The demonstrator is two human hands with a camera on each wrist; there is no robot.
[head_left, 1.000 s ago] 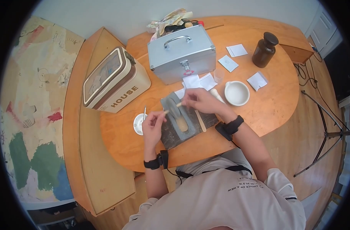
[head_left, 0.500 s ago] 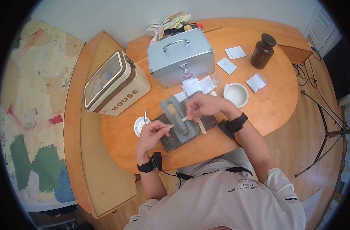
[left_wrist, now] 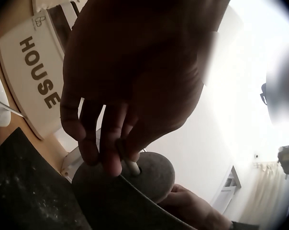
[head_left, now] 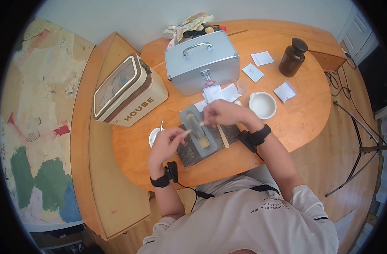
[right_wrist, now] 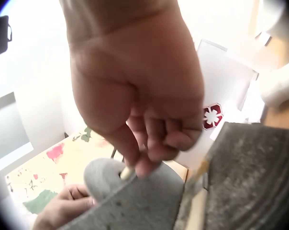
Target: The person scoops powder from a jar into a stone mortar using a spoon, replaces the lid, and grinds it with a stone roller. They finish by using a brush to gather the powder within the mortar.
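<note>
A grey stone wheel [head_left: 196, 128] stands upright in the boat-shaped grinding trough [head_left: 210, 149], blurred in the head view. My left hand [head_left: 164, 146] pinches the left end of the wheel's wooden handle [left_wrist: 133, 167] between thumb and fingers. On the other side, my right hand [head_left: 225, 114] pinches the handle's right end [right_wrist: 127, 172]. Tan ground material [head_left: 204, 142] lies in the trough's near end, with some at the far end too. Under the trough is a dark slab [head_left: 188, 155], and a flat wooden stick [head_left: 223, 137] lies on it, right of the trough.
A white dish [head_left: 153, 136] with a spoon sits left of my left hand. Beyond the trough stand a silver case [head_left: 202, 80] and a cream "HOUSE" box [head_left: 138, 106]. A white mortar [head_left: 262, 114], paper packets [head_left: 284, 91], a plastic cup [head_left: 243, 87] and a brown bottle [head_left: 292, 61] are to the right.
The wheel rolled from the far part of the trough to its near end, then back to around the middle. Both hands moved along with it, keeping hold of the handle ends.
</note>
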